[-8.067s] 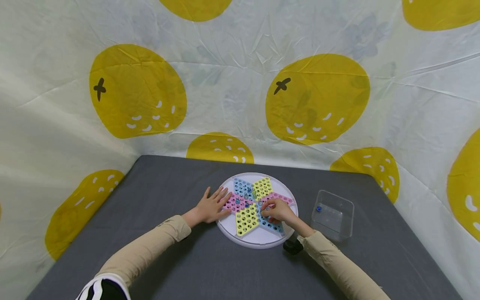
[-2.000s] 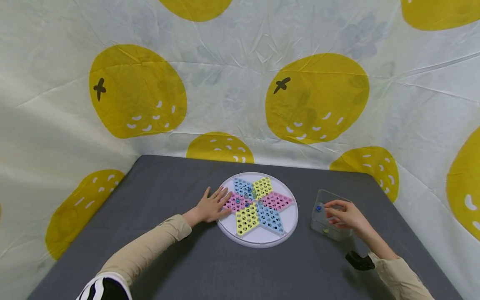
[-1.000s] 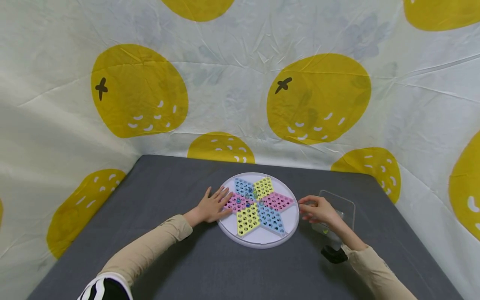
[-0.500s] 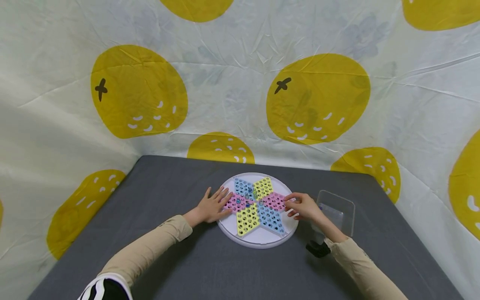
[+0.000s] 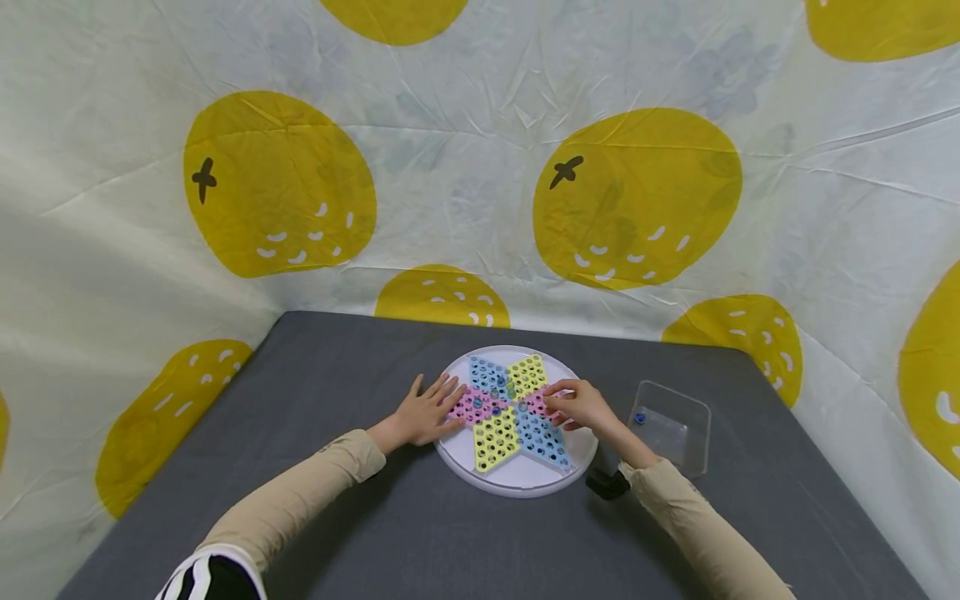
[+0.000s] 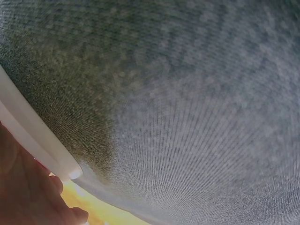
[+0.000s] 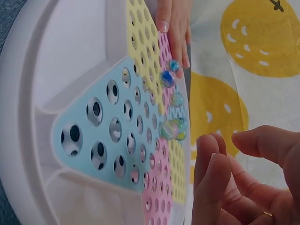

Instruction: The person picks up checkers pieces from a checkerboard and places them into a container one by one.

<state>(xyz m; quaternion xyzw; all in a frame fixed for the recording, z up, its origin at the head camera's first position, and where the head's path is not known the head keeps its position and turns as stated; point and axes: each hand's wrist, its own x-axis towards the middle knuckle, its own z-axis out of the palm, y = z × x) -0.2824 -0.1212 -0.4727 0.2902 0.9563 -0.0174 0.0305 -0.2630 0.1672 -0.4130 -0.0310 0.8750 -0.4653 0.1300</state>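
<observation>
A round white Chinese checkers board (image 5: pixel 480 482) lies on the grey table, its star made of pink, yellow and blue points. Marbles (image 5: pixel 496 410) sit in holes around the star's middle, blue, green and clear ones among them. My left hand (image 5: pixel 424 412) rests flat with spread fingers on the board's left edge; the left wrist view shows part of it beside the white rim (image 6: pixel 42 131). My right hand (image 5: pixel 581 406) hovers over the right pink point, fingers loosely bent. In the right wrist view its fingertips (image 7: pixel 213 164) stand apart with nothing between them, near a cluster of marbles (image 7: pixel 173 129).
Right of the board stands a clear plastic tub (image 5: pixel 697 442) with a blue marble (image 5: pixel 639 419) in it; my right forearm covers its near left corner. A white cloth with yellow fruit prints (image 5: pixel 450 192) hangs behind and beside the grey table (image 5: pixel 480 550).
My right hand was at the blue point, then over the tub, and has since moved left over the pink point. A yellow-green spot showed at the tub earlier. My left hand stays put.
</observation>
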